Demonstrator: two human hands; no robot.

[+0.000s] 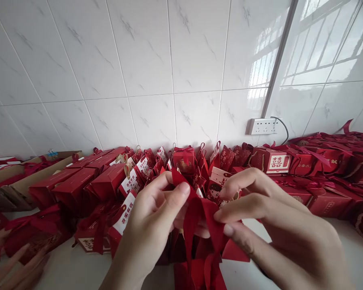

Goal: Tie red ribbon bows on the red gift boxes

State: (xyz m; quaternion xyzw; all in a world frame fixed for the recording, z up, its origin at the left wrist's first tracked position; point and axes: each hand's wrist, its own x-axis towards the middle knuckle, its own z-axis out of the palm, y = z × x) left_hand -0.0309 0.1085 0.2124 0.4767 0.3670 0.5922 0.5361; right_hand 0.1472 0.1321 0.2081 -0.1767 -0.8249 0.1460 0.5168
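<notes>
A red ribbon [193, 217] runs between my two hands in the middle of the view. Between thumb and fingers, my left hand [157, 213] pinches one part of it. My right hand [269, 225] grips a loop of the same ribbon with thumb and fingertips, from the right. Loose ends hang down toward a red box [183, 276] at the bottom edge, mostly hidden behind the ribbon. Just behind my hands stand small red gift boxes with printed white labels, one with a cartoon face [214, 189].
Another person's hands [21, 257] touch a ribboned red box [39, 231] at lower left. Rows of red gift boxes [109, 181] line the tiled wall [145, 60]. A cardboard carton [21, 183] stands left; more boxes [323, 157] are piled right, below a power strip [263, 126].
</notes>
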